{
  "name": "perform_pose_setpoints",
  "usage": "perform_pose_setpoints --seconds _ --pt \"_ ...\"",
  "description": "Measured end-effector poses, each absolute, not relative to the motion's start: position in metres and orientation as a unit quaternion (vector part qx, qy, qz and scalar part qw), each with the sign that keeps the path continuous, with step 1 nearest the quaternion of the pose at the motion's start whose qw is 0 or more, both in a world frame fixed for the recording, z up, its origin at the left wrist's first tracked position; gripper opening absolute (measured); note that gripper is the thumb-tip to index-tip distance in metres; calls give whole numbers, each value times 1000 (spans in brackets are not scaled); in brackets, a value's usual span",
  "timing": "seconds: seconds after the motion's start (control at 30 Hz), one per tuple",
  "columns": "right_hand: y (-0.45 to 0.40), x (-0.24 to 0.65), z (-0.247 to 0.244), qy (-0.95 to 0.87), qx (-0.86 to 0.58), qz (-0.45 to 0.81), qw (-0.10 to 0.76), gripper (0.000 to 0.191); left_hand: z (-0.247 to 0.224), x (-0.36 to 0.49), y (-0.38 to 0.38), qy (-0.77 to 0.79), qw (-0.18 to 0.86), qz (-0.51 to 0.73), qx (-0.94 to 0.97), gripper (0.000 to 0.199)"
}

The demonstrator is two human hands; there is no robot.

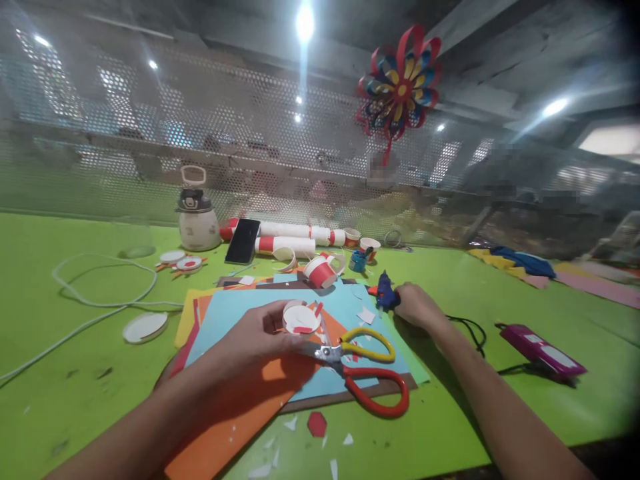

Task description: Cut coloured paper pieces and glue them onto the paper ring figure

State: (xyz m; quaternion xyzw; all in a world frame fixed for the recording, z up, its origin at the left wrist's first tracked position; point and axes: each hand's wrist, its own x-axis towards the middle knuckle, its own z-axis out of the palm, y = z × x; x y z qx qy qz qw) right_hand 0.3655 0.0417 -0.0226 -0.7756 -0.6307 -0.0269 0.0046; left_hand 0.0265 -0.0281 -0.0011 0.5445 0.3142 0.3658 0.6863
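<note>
My left hand (267, 330) grips a small white paper disc (301, 319) by its left edge, over the stacked paper. Red paper strips sit on the disc. My right hand (416, 305) is closed round the handle end of a blue hot glue gun (385, 293), which stands at the right edge of the stack. Open-bladed or not I cannot tell, a pair of scissors (327, 353) with one yellow and one red handle lies just right of my left hand. Behind the disc, a red and white paper cup (320, 272) rests tipped over.
Coloured paper sheets (225, 303) cover the middle of the green table (100, 400). A phone (243, 241), paper tubes (287, 247), a bottle (199, 227) and decorated discs (189, 265) stand or lie behind. A white cable (95, 327) loops left; a purple power strip (543, 350) lies right.
</note>
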Motion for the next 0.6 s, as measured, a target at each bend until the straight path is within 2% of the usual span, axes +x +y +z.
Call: perform_pose_setpoints --seconds 0.17,0.3,0.4,0.43,0.47,0.5,0.6 --pt "37 380 -7 -632 -768 -27 97 18 -7 20 -22 292 674 377 565 39" --pt "26 384 13 -630 -748 -6 207 36 -17 17 -15 293 666 381 571 40" --pt "7 371 26 -662 -682 83 301 41 -21 14 -11 286 673 371 572 42" --pt "-1 363 29 -665 -623 162 379 41 -21 14 -10 290 672 369 573 43" --pt "-10 354 32 -664 -577 236 413 40 -21 14 -10 295 671 366 574 44" --pt "-19 345 35 -665 -548 285 420 38 -21 14 -9 300 669 364 574 44" --pt "-40 320 38 -712 -471 368 368 40 -20 16 -8 304 670 357 576 42"
